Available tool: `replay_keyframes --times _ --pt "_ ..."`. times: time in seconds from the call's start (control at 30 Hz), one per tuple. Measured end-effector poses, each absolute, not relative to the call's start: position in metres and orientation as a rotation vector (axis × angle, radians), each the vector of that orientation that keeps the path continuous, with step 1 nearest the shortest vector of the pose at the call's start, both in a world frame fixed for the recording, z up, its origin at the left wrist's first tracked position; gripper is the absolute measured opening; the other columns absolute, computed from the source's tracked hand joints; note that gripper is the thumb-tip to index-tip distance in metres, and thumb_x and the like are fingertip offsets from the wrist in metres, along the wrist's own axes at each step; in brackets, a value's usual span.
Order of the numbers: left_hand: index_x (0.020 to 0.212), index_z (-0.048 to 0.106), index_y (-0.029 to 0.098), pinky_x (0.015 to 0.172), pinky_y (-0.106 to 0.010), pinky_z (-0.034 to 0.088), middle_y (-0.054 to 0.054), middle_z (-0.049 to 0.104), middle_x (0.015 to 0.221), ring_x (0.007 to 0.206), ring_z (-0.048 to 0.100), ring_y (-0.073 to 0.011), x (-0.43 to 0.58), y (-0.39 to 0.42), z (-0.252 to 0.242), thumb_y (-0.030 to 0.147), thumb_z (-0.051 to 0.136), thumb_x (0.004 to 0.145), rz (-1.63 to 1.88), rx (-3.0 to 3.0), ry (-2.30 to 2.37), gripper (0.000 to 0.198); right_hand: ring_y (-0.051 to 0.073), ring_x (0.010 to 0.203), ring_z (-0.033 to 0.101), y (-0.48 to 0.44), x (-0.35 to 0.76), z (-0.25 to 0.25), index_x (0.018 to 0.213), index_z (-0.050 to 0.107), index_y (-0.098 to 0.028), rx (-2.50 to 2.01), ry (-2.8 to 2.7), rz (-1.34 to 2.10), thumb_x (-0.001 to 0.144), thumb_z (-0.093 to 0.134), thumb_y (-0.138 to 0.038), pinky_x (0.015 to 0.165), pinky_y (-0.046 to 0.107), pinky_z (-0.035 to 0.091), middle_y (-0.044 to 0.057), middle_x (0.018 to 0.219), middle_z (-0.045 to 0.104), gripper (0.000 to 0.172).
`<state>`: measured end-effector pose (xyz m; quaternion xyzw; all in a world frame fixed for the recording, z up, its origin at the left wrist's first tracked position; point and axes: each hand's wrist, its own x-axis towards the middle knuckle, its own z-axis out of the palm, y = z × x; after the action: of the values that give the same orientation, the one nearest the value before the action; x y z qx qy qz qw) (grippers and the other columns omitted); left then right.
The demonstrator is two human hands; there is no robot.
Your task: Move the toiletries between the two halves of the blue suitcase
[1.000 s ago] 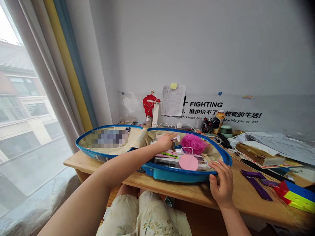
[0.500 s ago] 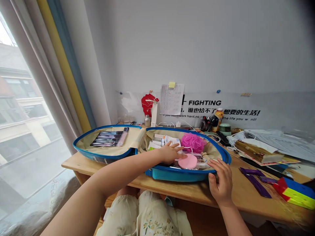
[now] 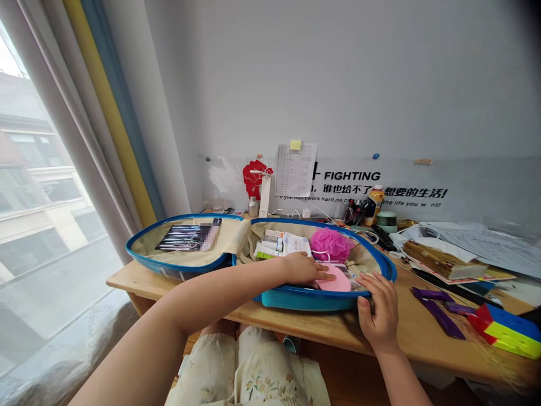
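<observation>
A blue hard-shell suitcase (image 3: 313,299) lies open on the wooden desk (image 3: 406,338), with a beige lining in both halves. My left hand (image 3: 301,269) lies flat over a pink oval pad (image 3: 335,279) in the right half, near the front rim. Behind it are white tubes and boxes (image 3: 270,242), a white packet (image 3: 296,245) and a pink mesh bath sponge (image 3: 331,245). My right hand (image 3: 380,304) curls over the suitcase's front right rim. A dark pack of thin metal tools (image 3: 177,238) lies in the left half, away from both hands.
Purple strips (image 3: 439,311) and a multicoloured block (image 3: 505,332) lie to the right on the desk. Papers and a book (image 3: 443,259) are piled behind them. A juice bottle (image 3: 375,206) stands at the back. A curtained window (image 3: 46,169) fills the left side.
My left hand has moved right and toward the front rim, and the pink pad has shifted right beneath it. My right hand stays on the rim.
</observation>
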<state>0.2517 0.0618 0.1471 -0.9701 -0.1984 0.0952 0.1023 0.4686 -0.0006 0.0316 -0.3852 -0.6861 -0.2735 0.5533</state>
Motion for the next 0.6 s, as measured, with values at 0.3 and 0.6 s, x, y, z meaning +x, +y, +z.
replay_keyframes --times 0.3,0.6 --pt "0.157 0.028 0.024 0.116 -0.038 0.036 -0.008 0.032 0.161 0.141 0.044 -0.0242 0.269 0.060 0.149 0.035 0.036 0.102 0.344 -3.035 -0.661 0.056 0.030 0.119 0.058 0.000 0.471 0.030 0.113 0.062 -0.022 -0.923 -1.618 -0.640 0.098 0.041 -0.036 0.102 0.051 0.041 0.011 0.109 0.068 0.030" --pt "0.156 0.025 0.028 0.120 -0.033 0.027 -0.003 0.030 0.163 0.148 0.031 -0.0180 0.149 0.107 0.183 0.023 0.037 0.096 -0.243 -2.576 -1.694 0.061 0.030 0.119 0.058 0.000 0.470 0.031 0.114 0.062 -0.021 -0.899 -1.621 -0.652 0.098 0.042 -0.034 0.103 0.051 0.041 0.012 0.109 0.068 0.029"
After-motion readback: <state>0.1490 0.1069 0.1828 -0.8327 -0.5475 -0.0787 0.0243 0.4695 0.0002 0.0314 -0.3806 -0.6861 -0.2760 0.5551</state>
